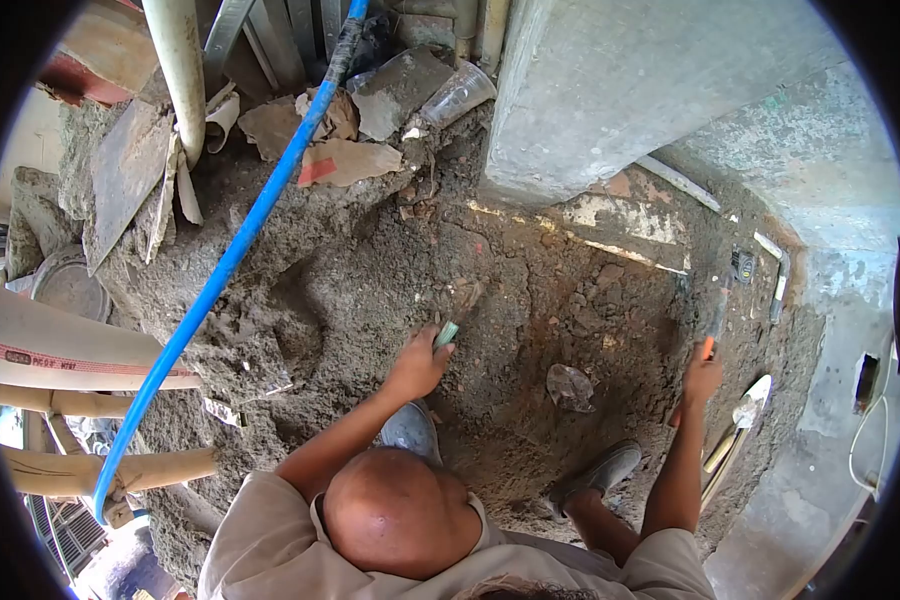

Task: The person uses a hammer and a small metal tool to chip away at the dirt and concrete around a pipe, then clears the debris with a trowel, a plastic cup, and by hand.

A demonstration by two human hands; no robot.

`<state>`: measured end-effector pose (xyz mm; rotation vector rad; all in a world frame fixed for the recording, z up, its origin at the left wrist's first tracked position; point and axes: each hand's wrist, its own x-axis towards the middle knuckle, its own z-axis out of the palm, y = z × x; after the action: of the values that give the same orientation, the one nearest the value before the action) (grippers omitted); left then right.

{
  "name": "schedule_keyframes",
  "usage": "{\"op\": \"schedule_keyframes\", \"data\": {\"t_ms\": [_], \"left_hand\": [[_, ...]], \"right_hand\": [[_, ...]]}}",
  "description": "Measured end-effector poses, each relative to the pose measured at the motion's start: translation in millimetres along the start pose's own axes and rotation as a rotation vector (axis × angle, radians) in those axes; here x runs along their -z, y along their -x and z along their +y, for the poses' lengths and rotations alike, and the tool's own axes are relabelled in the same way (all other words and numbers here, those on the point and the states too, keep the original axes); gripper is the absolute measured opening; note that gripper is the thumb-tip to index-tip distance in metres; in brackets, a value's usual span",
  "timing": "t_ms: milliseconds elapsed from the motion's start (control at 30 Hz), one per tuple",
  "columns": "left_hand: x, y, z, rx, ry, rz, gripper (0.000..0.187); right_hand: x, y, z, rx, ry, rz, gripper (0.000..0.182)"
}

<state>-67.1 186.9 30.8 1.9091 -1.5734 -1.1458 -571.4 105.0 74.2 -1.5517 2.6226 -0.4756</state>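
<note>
My left hand [418,365] is closed around the pale green handle of a small trowel [448,335]. Its dirt-coloured blade points up and away, against the dug soil [400,270]. Over on the right, my right hand [701,378] grips an orange-handled tool [718,318] with a narrow grey metal end; its exact kind cannot be made out. Between my hands lies a flat stone [570,387] in the dirt. Beyond the right hand is a small dark tape measure [743,264]. A second, pale-bladed trowel [752,402] rests beside my right forearm.
A blue pipe [240,245] slants across the left side. A concrete block [590,100] and wall [830,420] border the back and right. Broken slabs [400,90], a clear plastic cup [458,95] and a white elbow pipe [780,280] lie around. My shoes [610,468] stand on the soil.
</note>
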Motion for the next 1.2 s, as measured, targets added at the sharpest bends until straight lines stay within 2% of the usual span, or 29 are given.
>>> {"op": "schedule_keyframes", "data": {"t_ms": [67,100,200,267,300,367,400,467,500,567,600,633,700,733,767,800,833,867,900,967,1000,1067,1133,1167,1200], "left_hand": [[-1,23,-11,0.115,0.027,-0.142,0.035],[-3,34,-19,0.119,0.027,-0.138,0.035],[-4,48,-20,0.051,-0.007,-0.165,0.037],[9,47,7,0.563,0.344,-0.431,0.035],[4,48,6,0.566,0.336,-0.423,0.035],[-6,47,-3,0.658,0.612,-0.468,0.034],[-9,47,-6,0.664,0.600,-0.457,0.034],[-13,44,-6,0.709,0.901,-0.462,0.028],[-15,43,-4,0.713,0.892,-0.452,0.028],[-17,38,4,0.735,1.102,-0.403,0.039],[-15,34,6,0.759,1.160,-0.481,0.040],[-19,28,8,0.753,1.161,-0.471,0.040],[-34,18,12,0.666,1.201,-0.373,0.039],[-36,11,17,0.670,1.202,-0.367,0.036],[-40,3,21,0.666,1.207,-0.367,0.036],[-44,-5,25,0.644,1.189,-0.341,0.033],[-49,-12,30,0.625,1.170,-0.317,0.031],[-53,-20,38,0.589,1.149,-0.245,0.027],[-55,-28,43,0.586,1.158,-0.250,0.027],[-51,-40,49,0.521,1.008,-0.178,0.020],[-28,-43,70,0.489,1.036,-0.197,0.029],[3,-68,67,0.167,0.335,-0.089,0.037],[17,-101,50,-0.027,-0.008,0.225,0.041],[24,-120,41,-0.140,-0.141,0.395,0.033],[29,-136,35,-0.138,-0.306,0.497,0.026]], "right_hand": [[27,-23,53,-0.087,0.261,0.016,0.041],[42,-29,71,-0.129,0.395,0.023,0.042],[74,-32,109,-0.137,0.451,0.051,0.044],[83,-37,144,-0.178,0.569,0.025,0.045],[84,-40,160,-0.178,0.559,0.019,0.045],[84,-43,177,-0.294,0.611,-0.063,0.046],[81,-42,183,-0.307,0.651,-0.038,0.045],[74,-44,199,-0.294,0.626,-0.081,0.044],[71,-47,208,-0.282,0.616,-0.112,0.044],[57,-47,204,-0.288,0.619,-0.131,0.041],[46,-45,199,-0.170,0.688,0.100,0.040],[35,-44,176,-0.046,0.746,0.338,0.040],[8,-32,102,0.340,0.334,0.223,0.038],[-2,-2,37,0.116,-0.100,-0.148,0.037],[-6,32,-30,0.292,-0.230,-0.263,0.033],[-14,62,-75,0.198,-0.510,-0.680,0.031],[-23,96,-117,0.126,-0.722,-0.943,0.034],[-28,123,-159,0.024,-0.768,-1.160,0.038],[-36,146,-191,-0.050,-0.824,-1.289,0.043],[-51,170,-240,-0.165,-0.839,-1.315,0.041],[-65,169,-247,-0.164,-0.834,-1.310,0.041],[-91,170,-253,-0.143,-0.945,-1.092,0.040],[-93,161,-256,-0.190,-0.883,-1.086,0.039],[-92,159,-256,-0.231,-0.826,-1.084,0.039],[-88,161,-257,-0.175,-0.823,-1.041,0.038]]}}
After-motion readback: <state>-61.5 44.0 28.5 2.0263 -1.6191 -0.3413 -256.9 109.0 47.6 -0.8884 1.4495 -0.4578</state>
